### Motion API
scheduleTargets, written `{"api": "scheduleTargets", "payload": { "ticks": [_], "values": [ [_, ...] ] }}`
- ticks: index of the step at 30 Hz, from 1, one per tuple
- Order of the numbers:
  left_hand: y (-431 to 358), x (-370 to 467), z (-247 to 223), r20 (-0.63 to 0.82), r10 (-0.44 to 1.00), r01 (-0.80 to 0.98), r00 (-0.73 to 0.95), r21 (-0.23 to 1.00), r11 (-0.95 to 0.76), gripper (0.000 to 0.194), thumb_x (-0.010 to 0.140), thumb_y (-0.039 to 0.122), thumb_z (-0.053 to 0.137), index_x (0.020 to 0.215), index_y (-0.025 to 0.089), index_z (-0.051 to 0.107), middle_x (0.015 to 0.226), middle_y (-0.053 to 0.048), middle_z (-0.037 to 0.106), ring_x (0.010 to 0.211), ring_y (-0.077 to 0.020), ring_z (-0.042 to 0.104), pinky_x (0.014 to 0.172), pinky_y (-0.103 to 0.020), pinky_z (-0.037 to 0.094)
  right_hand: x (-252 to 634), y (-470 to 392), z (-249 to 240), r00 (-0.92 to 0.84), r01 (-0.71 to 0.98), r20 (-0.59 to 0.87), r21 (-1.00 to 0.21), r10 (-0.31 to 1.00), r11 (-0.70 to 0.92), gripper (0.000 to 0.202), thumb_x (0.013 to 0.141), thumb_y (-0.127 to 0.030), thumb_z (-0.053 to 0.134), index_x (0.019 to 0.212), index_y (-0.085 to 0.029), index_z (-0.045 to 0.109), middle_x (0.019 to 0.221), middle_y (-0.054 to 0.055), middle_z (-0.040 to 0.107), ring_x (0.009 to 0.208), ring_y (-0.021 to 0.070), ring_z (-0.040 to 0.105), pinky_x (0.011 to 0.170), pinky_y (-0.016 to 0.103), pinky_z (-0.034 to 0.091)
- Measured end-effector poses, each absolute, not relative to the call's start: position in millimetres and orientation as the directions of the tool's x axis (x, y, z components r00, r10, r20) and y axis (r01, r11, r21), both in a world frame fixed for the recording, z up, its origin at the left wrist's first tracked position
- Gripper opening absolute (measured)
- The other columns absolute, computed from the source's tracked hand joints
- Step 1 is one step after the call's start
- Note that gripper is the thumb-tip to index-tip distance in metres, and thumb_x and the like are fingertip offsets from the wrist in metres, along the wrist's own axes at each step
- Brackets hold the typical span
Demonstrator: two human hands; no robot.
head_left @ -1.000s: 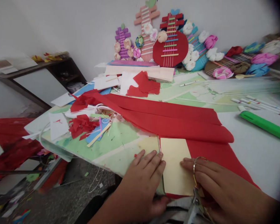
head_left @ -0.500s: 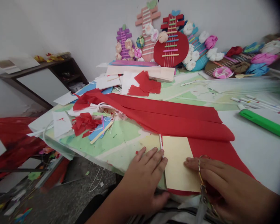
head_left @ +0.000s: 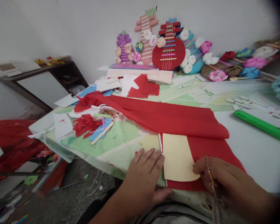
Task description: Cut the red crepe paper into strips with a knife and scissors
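Note:
A cream card (head_left: 178, 158) lies on red paper (head_left: 207, 149) near the table's front edge, its right side slightly curved. My left hand (head_left: 146, 174) rests flat with fingers spread at the left edge of the card and red paper. At the card's right edge, my right hand (head_left: 224, 177) has its fingers closed, with scissors (head_left: 216, 205) hanging from it by gold-wrapped handles. The fingertips touch the card's corner. Behind the card, a long folded piece of red paper (head_left: 163, 116) stretches to the left.
Paper scraps (head_left: 86, 124) lie at the left. A green cutter (head_left: 259, 124) and several markers (head_left: 263, 105) are at the right. Decorated paper instruments, one red (head_left: 169, 54), stand against the wall. A dark shelf (head_left: 60, 74) stands at the left.
My right hand has closed on the scissors and card edge; the card's lower right side has lifted and shifted up. My left hand stays flat. The view has shifted slightly.

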State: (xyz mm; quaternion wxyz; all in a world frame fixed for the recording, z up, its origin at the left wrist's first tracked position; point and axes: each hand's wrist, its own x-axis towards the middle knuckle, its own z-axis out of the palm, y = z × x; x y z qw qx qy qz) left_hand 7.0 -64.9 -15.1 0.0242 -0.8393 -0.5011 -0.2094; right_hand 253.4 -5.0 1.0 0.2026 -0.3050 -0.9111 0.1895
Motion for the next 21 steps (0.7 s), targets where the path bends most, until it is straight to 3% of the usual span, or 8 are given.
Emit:
{"api": "scheduleTargets", "payload": {
  "ticks": [3,5,7,10,13,16,21],
  "values": [
    [-71,16,-21,0.579,0.747,0.834,0.327,0.194,-0.516,0.035,0.085,0.041,0.050,0.103,0.012,0.056,0.100,-0.009,0.064,0.097,-0.0250,0.054,0.087,-0.042,0.040,253,-3,0,-0.747,0.498,0.161,-0.507,0.645,0.704,0.027,0.066,0.000,0.043,0.083,-0.021,0.050,0.083,0.004,0.059,0.073,0.0170,0.058,0.060,0.027,0.049],
    [-74,23,-23,0.670,0.680,0.824,0.299,0.177,-0.538,0.015,0.086,0.024,0.049,0.089,0.013,0.059,0.081,-0.005,0.064,0.078,-0.0198,0.057,0.076,-0.036,0.044,252,1,3,-0.709,0.528,0.182,-0.505,0.682,0.683,0.027,0.063,0.001,0.041,0.076,-0.021,0.048,0.084,0.004,0.060,0.077,0.0171,0.058,0.063,0.028,0.049],
    [-76,31,-24,0.724,0.612,0.828,0.318,0.104,-0.552,0.010,0.083,0.017,0.051,0.084,0.012,0.060,0.070,-0.002,0.061,0.065,-0.0166,0.055,0.066,-0.033,0.044,250,6,8,-0.664,0.548,0.247,-0.481,0.705,0.684,0.024,0.061,-0.001,0.043,0.072,-0.022,0.048,0.084,0.004,0.061,0.075,0.0170,0.059,0.060,0.026,0.049],
    [-73,38,-23,0.737,0.575,0.833,0.354,0.030,-0.552,0.011,0.082,0.018,0.052,0.088,0.013,0.061,0.069,-0.001,0.061,0.064,-0.0165,0.055,0.063,-0.032,0.044,246,15,18,-0.596,0.573,0.379,-0.417,0.708,0.706,0.020,0.061,-0.004,0.046,0.069,-0.022,0.050,0.081,0.003,0.062,0.071,0.0174,0.059,0.057,0.026,0.048],
    [-67,40,-22,0.674,0.639,0.817,0.370,0.091,-0.570,0.016,0.086,0.025,0.048,0.090,0.017,0.061,0.085,-0.002,0.065,0.084,-0.0185,0.058,0.079,-0.035,0.044,246,19,26,-0.551,0.583,0.481,-0.362,0.682,0.727,0.016,0.067,-0.009,0.048,0.074,-0.023,0.052,0.075,0.002,0.061,0.068,0.0175,0.060,0.054,0.027,0.048],
    [-66,42,-24,0.656,0.658,0.817,0.371,0.107,-0.567,0.024,0.088,0.031,0.044,0.092,0.017,0.062,0.094,-0.002,0.066,0.092,-0.0187,0.058,0.092,-0.037,0.038,250,15,29,-0.540,0.603,0.491,-0.341,0.684,0.721,0.016,0.072,-0.012,0.048,0.082,-0.024,0.053,0.069,0.001,0.061,0.058,0.0154,0.060,0.048,0.025,0.048],
    [-73,45,-33,0.688,0.665,0.891,0.291,0.059,-0.451,0.041,0.087,0.043,0.038,0.093,0.011,0.064,0.095,-0.010,0.067,0.094,-0.0255,0.059,0.091,-0.041,0.038,255,7,22,-0.583,0.558,0.458,-0.375,0.671,0.741,0.023,0.072,-0.008,0.041,0.083,-0.023,0.054,0.067,0.001,0.064,0.054,0.0142,0.060,0.046,0.024,0.048]
  ]
}}
